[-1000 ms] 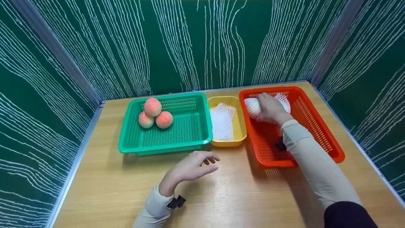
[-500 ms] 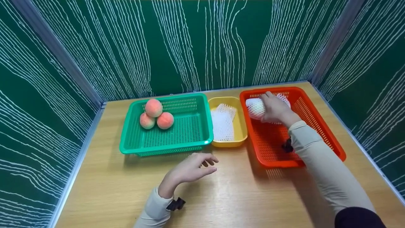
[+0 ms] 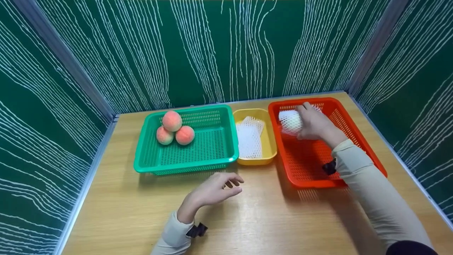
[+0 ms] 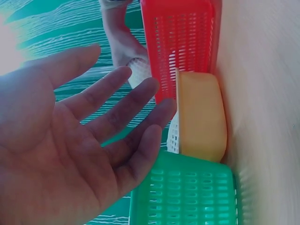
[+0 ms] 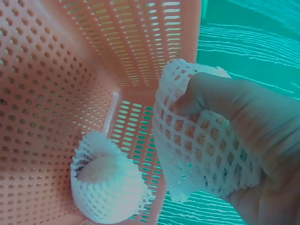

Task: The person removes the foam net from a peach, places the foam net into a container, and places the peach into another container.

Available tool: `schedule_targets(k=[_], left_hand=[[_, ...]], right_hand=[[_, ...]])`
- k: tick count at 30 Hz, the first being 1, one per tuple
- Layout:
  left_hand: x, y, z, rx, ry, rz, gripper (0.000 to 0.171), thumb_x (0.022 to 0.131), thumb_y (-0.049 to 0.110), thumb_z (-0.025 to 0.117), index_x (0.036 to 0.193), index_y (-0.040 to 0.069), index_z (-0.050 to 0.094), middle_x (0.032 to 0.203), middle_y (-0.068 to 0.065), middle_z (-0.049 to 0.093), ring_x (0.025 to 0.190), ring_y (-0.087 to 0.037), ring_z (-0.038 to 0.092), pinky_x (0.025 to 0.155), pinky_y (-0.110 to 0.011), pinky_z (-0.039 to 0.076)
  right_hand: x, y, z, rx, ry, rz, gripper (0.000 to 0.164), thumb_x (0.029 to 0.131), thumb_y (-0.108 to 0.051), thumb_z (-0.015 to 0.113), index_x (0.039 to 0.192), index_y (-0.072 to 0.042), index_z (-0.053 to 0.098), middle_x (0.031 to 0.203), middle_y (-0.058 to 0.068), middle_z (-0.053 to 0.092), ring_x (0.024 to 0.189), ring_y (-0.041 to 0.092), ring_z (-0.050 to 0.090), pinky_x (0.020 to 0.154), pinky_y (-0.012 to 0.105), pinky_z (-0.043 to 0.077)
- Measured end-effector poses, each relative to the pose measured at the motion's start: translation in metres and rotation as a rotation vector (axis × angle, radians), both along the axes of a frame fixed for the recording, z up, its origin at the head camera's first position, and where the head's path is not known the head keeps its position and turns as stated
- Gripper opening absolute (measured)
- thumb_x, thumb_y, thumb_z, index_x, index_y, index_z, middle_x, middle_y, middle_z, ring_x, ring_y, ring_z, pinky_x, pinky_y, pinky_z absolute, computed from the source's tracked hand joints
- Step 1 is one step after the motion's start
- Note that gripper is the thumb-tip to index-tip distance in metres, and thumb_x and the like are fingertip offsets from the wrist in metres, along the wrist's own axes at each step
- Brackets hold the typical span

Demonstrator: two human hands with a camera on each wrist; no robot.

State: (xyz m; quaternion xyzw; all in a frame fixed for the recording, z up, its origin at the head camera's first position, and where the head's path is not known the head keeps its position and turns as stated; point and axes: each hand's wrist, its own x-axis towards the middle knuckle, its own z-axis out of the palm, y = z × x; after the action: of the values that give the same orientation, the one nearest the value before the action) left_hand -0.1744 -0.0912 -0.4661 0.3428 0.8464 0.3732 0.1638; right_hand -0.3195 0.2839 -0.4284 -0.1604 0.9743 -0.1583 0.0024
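Inside the red basket (image 3: 293, 179), my right hand (image 3: 315, 122) grips a peach in a white foam net sleeve (image 3: 291, 121). In the right wrist view, thumb and fingers curl round that foam net (image 5: 187, 136), and pinkish fruit shows through its mesh. Another foam-netted fruit (image 5: 108, 187) sits lower in the basket; the right hand mostly hides it in the head view. Palm sideways and fingers loosely bent, my left hand (image 3: 214, 189) holds nothing above the table in front of the green basket (image 3: 187, 166).
Three peaches (image 3: 173, 122) are grouped at the green basket's left. Between the two baskets stands a yellow tray (image 3: 270, 148) with flat white foam nets (image 3: 248, 140) in it. Green patterned walls (image 3: 244, 53) border the wooden table (image 3: 254, 212) at the back and sides.
My right hand has moved slightly right and toward me, taking the foam-netted peach along with it. The left hand stays nearly still.
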Motion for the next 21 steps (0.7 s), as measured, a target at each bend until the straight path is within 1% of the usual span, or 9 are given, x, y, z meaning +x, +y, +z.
schedule_targets(k=[6,11,15,17,21], left_hand=[[-0.001,0.009,0.001,0.03,0.026,0.038,0.027,0.097,0.029,0.058,0.116,0.011,0.068,0.108,0.003,0.067,0.095,-0.012,0.062,0.084,-0.037,0.051],[-0.005,0.019,0.001,0.067,0.064,0.059,0.023,0.098,0.027,0.059,0.112,0.013,0.069,0.106,0.005,0.067,0.094,-0.011,0.061,0.083,-0.032,0.051],[-0.008,0.031,0.0,0.087,0.088,0.053,0.021,0.098,0.026,0.059,0.111,0.014,0.069,0.104,0.008,0.067,0.093,-0.007,0.06,0.082,-0.03,0.051],[-0.009,0.038,-0.001,0.095,0.119,0.046,0.02,0.098,0.026,0.059,0.11,0.014,0.07,0.104,0.008,0.067,0.092,-0.005,0.06,0.081,-0.026,0.051],[-0.012,0.055,-0.005,0.126,0.19,0.024,0.019,0.097,0.022,0.06,0.109,0.012,0.069,0.105,0.003,0.068,0.093,-0.004,0.059,0.08,-0.027,0.052]], right_hand=[[0.016,-0.004,0.011,-0.022,0.009,0.001,0.093,0.057,-0.007,0.09,0.134,0.002,0.04,0.121,0.019,0.043,0.105,0.037,0.047,0.091,0.057,0.045],[0.029,-0.011,0.022,-0.035,0.037,0.013,0.092,0.058,-0.008,0.091,0.134,-0.001,0.04,0.122,0.018,0.043,0.106,0.036,0.046,0.089,0.057,0.046],[0.04,-0.017,0.029,-0.06,0.071,0.032,0.092,0.056,-0.006,0.091,0.134,-0.002,0.042,0.122,0.017,0.044,0.107,0.036,0.046,0.089,0.058,0.046],[0.046,-0.019,0.031,-0.075,0.099,0.05,0.091,0.055,-0.006,0.091,0.132,-0.001,0.043,0.121,0.018,0.044,0.107,0.035,0.047,0.088,0.057,0.047],[0.056,-0.024,0.03,-0.101,0.143,0.076,0.089,0.053,-0.008,0.09,0.13,-0.002,0.045,0.121,0.016,0.044,0.106,0.033,0.047,0.086,0.055,0.049]])
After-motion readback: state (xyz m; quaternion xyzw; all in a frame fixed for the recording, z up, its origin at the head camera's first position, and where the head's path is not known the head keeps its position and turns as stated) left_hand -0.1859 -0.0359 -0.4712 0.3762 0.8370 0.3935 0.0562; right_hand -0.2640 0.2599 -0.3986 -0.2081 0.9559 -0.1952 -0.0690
